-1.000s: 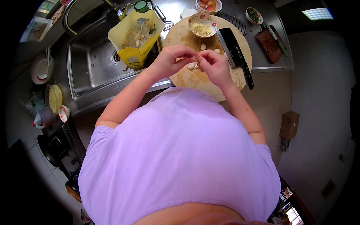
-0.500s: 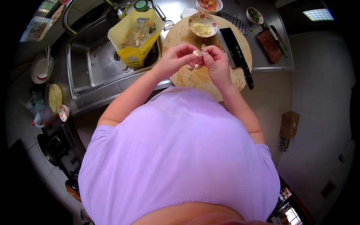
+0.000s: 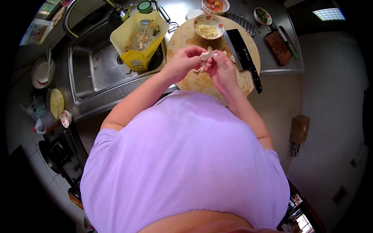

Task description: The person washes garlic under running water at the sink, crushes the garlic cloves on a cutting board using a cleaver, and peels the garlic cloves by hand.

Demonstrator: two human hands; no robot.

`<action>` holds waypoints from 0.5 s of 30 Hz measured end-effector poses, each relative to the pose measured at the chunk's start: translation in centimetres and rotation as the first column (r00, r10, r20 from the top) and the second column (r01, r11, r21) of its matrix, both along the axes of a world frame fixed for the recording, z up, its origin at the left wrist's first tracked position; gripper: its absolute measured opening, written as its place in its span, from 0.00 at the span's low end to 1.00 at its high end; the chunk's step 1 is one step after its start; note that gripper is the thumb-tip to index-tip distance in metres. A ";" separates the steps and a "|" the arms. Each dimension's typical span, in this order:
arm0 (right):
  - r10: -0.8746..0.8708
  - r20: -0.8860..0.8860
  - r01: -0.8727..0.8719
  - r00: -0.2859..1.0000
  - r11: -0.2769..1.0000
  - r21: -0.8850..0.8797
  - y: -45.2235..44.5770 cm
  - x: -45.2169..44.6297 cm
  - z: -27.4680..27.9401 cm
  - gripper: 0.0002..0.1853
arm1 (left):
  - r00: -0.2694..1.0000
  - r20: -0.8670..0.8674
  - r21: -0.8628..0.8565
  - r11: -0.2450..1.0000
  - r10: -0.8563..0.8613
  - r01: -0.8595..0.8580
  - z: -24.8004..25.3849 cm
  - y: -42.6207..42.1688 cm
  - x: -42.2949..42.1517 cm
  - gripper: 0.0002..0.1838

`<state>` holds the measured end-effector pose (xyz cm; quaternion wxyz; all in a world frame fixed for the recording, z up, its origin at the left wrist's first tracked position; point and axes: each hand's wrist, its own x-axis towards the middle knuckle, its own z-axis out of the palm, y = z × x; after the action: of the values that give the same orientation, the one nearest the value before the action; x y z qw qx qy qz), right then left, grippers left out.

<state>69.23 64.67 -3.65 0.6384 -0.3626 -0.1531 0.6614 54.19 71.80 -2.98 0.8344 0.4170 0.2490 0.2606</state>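
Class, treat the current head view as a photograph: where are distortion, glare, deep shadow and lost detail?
Head view: wide-angle bulging, with dark, curved borders; whitish glare on the metal counter beyond the round board; a bright panel at upper right; near-black shadow at lower left; detail where the left hand meets the right hand is too small to read clearly.

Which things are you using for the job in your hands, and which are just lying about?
Probably for the job:
- pale piece, pinched by left hand and right hand
- round board
- bowl of pale bits
- cleaver
- yellow bag of scraps

Probably just lying about:
- fruit bowl
- bowl of greens
- green-handled knife
- cardboard box
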 end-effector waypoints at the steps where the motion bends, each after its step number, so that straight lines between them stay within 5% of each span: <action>1: -0.011 -0.026 0.011 1.000 1.000 0.011 0.1 0.1 -0.1 0.04 | 1.000 -0.020 -0.025 1.000 -0.008 0.007 -0.1 0.1 0.2 0.13; 5: -0.117 -0.071 0.119 0.991 0.993 0.020 0.7 1.0 0.1 0.04 | 0.999 -0.020 -0.085 0.996 -0.027 0.025 -0.9 0.4 0.2 0.10; 7: -0.048 0.332 0.060 0.942 0.998 -0.025 0.4 1.4 0.0 0.03 | 1.000 0.010 -0.125 0.992 -0.005 0.006 -0.7 0.4 0.2 0.09; 8: -0.048 0.331 0.060 0.942 0.998 -0.025 0.4 1.6 -0.6 0.03 | 0.999 0.040 -0.167 0.986 0.020 -0.013 -0.5 0.4 0.2 0.08; 10: -0.060 0.831 0.010 0.553 0.998 0.066 0.2 2.1 -2.1 0.05 | 1.000 0.000 -0.168 0.986 0.024 -0.023 0.3 0.3 0.1 0.08; 11: -0.057 0.831 0.010 0.554 0.998 0.063 0.0 2.2 -1.9 0.05 | 0.999 -0.040 -0.168 0.985 0.028 -0.034 0.4 0.2 0.1 0.08; 13: -0.076 0.960 -0.061 0.271 0.994 0.096 -0.5 2.4 -1.0 0.07 | 0.998 -0.053 -0.088 0.996 0.020 -0.025 -0.8 0.0 0.2 0.09; 15: -0.077 0.955 -0.085 0.287 0.991 0.105 -0.5 2.0 1.0 0.08 | 0.998 -0.066 -0.005 1.000 0.008 -0.009 -1.4 0.1 0.2 0.10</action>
<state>71.21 64.15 -2.66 0.4418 -0.6411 -0.5493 0.3035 54.40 71.92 -4.38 0.8257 0.4221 0.2790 0.2495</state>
